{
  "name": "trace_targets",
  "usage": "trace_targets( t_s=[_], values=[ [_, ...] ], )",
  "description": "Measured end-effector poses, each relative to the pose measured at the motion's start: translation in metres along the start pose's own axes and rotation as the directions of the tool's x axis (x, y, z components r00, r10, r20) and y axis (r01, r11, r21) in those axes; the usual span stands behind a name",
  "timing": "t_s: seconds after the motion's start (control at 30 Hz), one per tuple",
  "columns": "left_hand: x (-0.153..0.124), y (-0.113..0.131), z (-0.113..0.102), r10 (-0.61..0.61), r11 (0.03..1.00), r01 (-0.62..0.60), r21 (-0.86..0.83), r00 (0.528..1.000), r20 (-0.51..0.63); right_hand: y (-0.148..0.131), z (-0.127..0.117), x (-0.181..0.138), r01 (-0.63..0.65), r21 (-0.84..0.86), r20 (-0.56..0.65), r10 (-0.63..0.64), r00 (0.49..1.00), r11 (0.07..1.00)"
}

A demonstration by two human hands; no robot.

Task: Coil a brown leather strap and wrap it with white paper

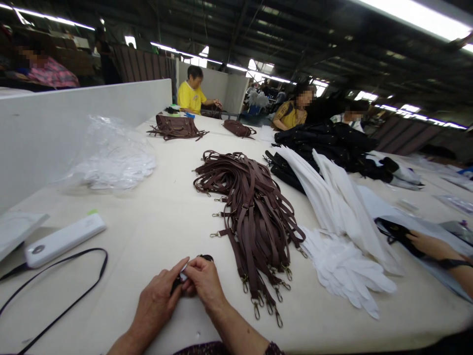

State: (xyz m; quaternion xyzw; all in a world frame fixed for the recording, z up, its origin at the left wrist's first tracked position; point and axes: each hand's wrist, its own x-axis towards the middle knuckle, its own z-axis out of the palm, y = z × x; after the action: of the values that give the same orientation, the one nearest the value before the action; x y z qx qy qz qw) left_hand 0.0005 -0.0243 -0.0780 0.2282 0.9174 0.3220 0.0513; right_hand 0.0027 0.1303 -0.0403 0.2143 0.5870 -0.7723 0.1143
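left hand and right hand are both closing fingers on a small black strap piece, pinching it low at the cream worktop near edge | pile of brown leather straps with metal clips is lying just right, within reach

One head-worn camera looks forward and down — close over the table, the workshop beyond.

My fingers are pinching something black; dark brown straps are lying on the cream worktop, white tissue sheets are showing beside them, a white device left.
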Motion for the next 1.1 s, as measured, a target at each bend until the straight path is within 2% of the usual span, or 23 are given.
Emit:
trace_targets(
  t_s=[0.27,0.47,0.57,0.83,1.1],
  values=[
    [-0.0003,-0.0043,-0.0004,0.018,1.0,-0.018,0.021,1.0,-0.02,-0.0003,-0.0015,-0.0059,0.07,0.051,-0.026,-0.069,0.997,0.996],
    [-0.0002,-0.002,0.002,0.067,0.997,-0.063,0.04,0.994,-0.086,0.0003,-0.0016,-0.0008,0.022,0.003,0.004,-0.022,1.0,1.0],
    [-0.0002,-0.0017,0.0037,0.041,0.999,-0.039,0.021,0.992,-0.118,0.0029,-0.0019,0.0007,0.022,0.002,-0.012,-0.022,1.0,1.0],
    [-0.0019,-0.0049,0.006,0.025,1.0,-0.025,0.004,0.996,-0.091,0.0064,-0.0071,0.0006,0.012,-0.027,-0.011,-0.012,1.0,1.0],
    [-0.0028,0.0007,0.0073,-0.067,0.996,0.06,-0.062,0.991,-0.113,0.0032,-0.007,-0.006,0.053,-0.027,-0.017,-0.053,0.998,0.998]
  ],
)
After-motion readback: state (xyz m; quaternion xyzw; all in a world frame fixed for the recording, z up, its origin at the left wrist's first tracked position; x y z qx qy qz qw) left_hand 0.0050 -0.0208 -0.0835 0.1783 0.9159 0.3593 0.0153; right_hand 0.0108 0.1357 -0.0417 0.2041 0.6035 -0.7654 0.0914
